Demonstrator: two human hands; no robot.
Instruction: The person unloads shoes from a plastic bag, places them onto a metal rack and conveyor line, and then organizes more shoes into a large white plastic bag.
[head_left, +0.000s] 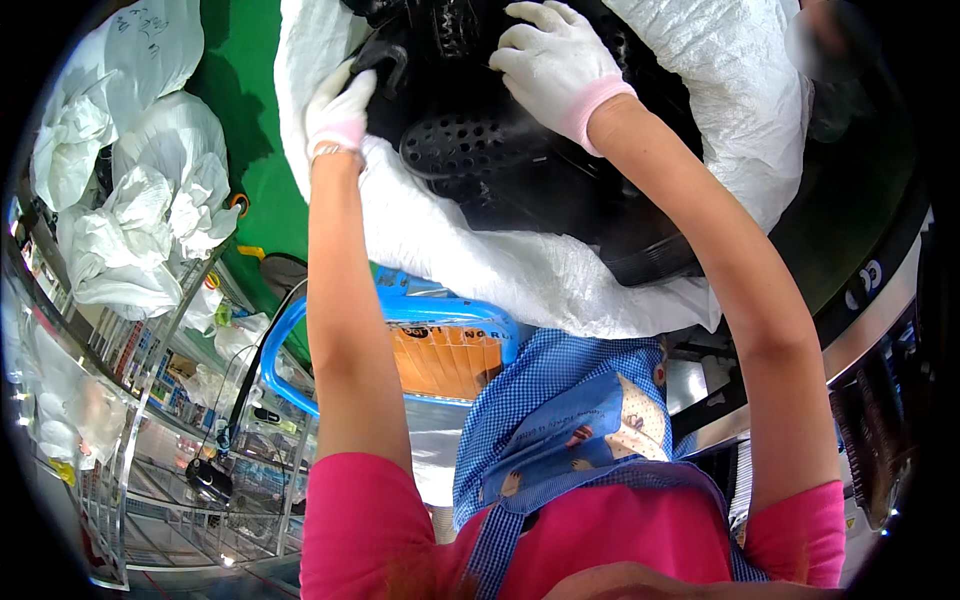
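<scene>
A large white woven sack (455, 255) lies wide open in front of me, with black shoes piled inside. Among them, a perforated black clog (470, 147) shows near the sack's front edge. My left hand (340, 108), in a white glove with a pink cuff, rests just inside the left rim. Its thumb and forefinger are apart, beside a black shoe with a strap (388, 65); its other fingers are partly hidden. Over the middle of the pile is my right hand (555, 65), gloved alike, its fingers spread and slightly bent against the dark shoes.
A blue-rimmed basket (283, 355) with an orange-brown package (447, 362) stands under my left forearm. White plastic bags (135, 235) bunch at the left above wire racks (160, 400). Green surface (265, 150) shows left of the sack; a dark curved rim (868, 270) runs along the right.
</scene>
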